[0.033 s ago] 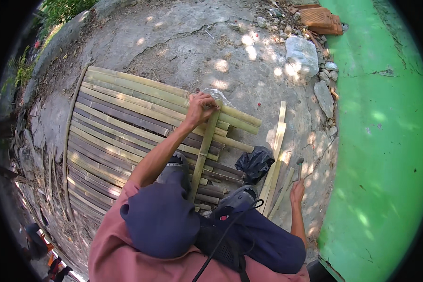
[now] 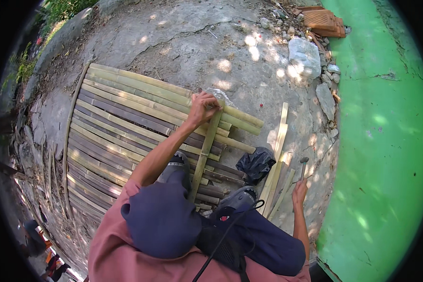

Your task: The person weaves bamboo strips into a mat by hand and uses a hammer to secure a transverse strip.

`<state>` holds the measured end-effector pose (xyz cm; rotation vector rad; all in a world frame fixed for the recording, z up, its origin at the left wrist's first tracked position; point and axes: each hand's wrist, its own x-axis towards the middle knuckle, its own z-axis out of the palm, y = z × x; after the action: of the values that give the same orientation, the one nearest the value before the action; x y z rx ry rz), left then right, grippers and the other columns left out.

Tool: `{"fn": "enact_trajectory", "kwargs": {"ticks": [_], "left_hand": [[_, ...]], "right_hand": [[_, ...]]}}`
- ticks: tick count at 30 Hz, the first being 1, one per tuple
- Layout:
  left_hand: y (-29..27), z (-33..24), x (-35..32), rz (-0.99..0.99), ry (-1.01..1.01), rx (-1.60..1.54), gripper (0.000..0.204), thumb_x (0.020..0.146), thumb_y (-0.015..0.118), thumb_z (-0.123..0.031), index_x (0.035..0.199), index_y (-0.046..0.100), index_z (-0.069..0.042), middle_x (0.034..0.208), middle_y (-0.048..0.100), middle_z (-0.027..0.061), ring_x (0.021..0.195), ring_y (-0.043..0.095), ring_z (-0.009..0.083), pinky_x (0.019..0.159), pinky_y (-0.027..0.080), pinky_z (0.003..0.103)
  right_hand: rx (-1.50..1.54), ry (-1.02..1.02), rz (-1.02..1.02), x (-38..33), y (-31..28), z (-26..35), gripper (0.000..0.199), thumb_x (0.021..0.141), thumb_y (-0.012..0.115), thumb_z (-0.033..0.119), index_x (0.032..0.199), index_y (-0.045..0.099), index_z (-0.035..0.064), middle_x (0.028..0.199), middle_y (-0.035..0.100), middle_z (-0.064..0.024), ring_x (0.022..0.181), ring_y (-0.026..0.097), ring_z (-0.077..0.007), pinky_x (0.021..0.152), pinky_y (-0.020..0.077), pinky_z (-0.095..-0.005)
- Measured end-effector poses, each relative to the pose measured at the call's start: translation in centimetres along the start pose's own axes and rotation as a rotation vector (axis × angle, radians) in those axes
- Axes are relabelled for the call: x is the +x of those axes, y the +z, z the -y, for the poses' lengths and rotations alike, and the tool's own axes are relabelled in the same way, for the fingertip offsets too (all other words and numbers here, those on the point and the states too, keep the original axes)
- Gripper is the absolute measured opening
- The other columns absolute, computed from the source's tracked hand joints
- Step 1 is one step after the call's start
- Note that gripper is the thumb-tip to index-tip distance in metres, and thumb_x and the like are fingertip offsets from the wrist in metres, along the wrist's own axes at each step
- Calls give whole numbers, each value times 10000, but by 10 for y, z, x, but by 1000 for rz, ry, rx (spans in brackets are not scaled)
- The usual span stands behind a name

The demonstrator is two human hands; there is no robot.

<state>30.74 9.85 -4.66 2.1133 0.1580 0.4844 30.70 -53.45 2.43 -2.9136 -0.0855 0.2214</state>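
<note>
My left hand is pinched closed at the far end of a bamboo crosspiece. What its fingertips hold is too small to make out. Beneath that crosspiece lies a panel of split bamboo slats, pale green, yellowish and dark brown, side by side on the ground. Out to the right, my right hand grips a hammer by its handle, the head raised away from the slats. My feet are by the crosspiece, one shoe to its right.
A black plastic bag sits by the slat ends, with loose bamboo strips to its right. Along the green wall lie stones, a whitish bag-like lump and orange roof tiles. A bamboo strip crosses the panel's left end.
My right hand and the hammer have shifted slightly to the right. My left hand stays pinched at the crosspiece's end.
</note>
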Motion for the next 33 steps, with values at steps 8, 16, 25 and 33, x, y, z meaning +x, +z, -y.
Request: {"fn": "enact_trajectory", "kwargs": {"ticks": [8, 16, 25, 33], "left_hand": [[-2, 3, -5, -13, -41, 3, 221, 795, 946, -229, 799, 747, -132, 874, 728, -37, 936, 644, 183, 933, 343, 400], [3, -5, -1, -22, -21, 24, 215, 780, 937, -235, 791, 744, -141, 860, 714, -38, 942, 641, 185, 909, 334, 415], [0, -3, -3, -32, -26, 6, 217, 762, 936, -213, 784, 737, -130, 853, 692, -34, 939, 619, 196, 900, 329, 427], [3, -4, -1, -18, -31, 10, 191, 770, 922, -192, 792, 745, -122, 859, 696, -24, 949, 626, 205, 917, 334, 440]], "right_hand": [[299, -526, 117, 89, -108, 290, 232, 1166, 491, 178, 1317, 595, 37, 872, 683, -210, 703, 659, -406, 652, 487, -500], [368, -726, 263, 54, 27, 367, 306, 1107, 549, 150, 1374, 523, 2, 955, 723, -292, 849, 726, -533, 715, 567, -592], [304, -638, 179, 41, 54, 381, 325, 1097, 558, 150, 1382, 520, -2, 953, 715, -325, 825, 712, -547, 694, 557, -621], [320, -680, 157, 46, 57, 369, 324, 1092, 560, 155, 1378, 525, 6, 966, 715, -329, 824, 705, -553, 689, 555, -627]]}}
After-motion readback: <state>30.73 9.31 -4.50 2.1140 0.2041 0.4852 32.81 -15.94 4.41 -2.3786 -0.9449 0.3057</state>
